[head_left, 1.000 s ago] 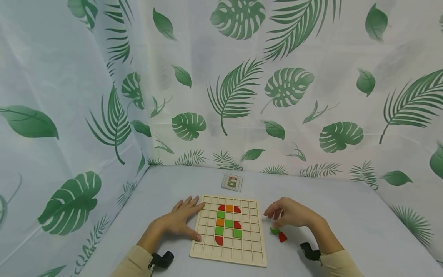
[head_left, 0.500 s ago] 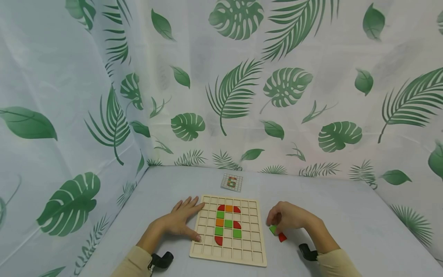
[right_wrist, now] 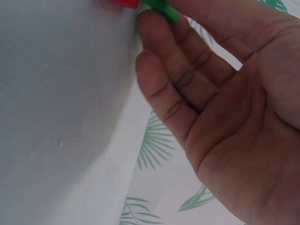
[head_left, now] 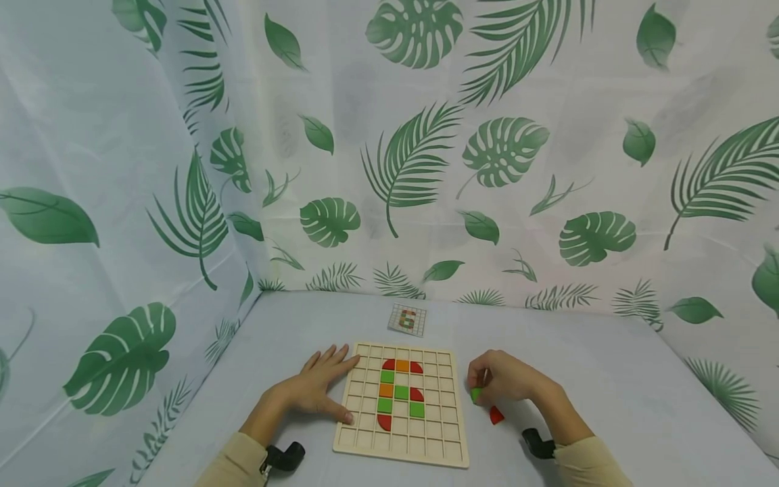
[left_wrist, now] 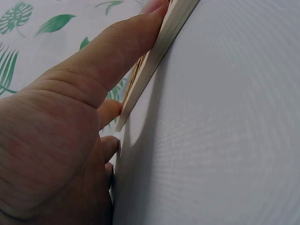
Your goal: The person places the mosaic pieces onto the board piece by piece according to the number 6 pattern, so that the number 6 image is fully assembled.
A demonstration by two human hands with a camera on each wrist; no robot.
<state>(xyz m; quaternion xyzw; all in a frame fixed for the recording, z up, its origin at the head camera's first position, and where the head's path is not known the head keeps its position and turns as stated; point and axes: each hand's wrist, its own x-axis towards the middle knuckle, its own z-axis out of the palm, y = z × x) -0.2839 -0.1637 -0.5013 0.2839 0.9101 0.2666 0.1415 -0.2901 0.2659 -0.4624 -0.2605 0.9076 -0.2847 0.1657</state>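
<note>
right hand (head_left: 508, 382): pinches green tile (head_left: 476, 394) at fingertips; shallow hold, may slip. left hand (head_left: 316, 389): flat, fingers straight, steadying wooden grid board (head_left: 402, 453); placed tiles may jolt.

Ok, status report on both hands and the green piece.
Left hand flat, steadying the wooden grid board. Right hand pinching the small green block beside the board. Red wedge piece lies loose on the table; nothing in the way.

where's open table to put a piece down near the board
Bare cloth lies between the wooden board and the small card, and far right beyond the right hand. It is crowded beside the board's right edge, where that hand, the green piece and red piece sit.
</note>
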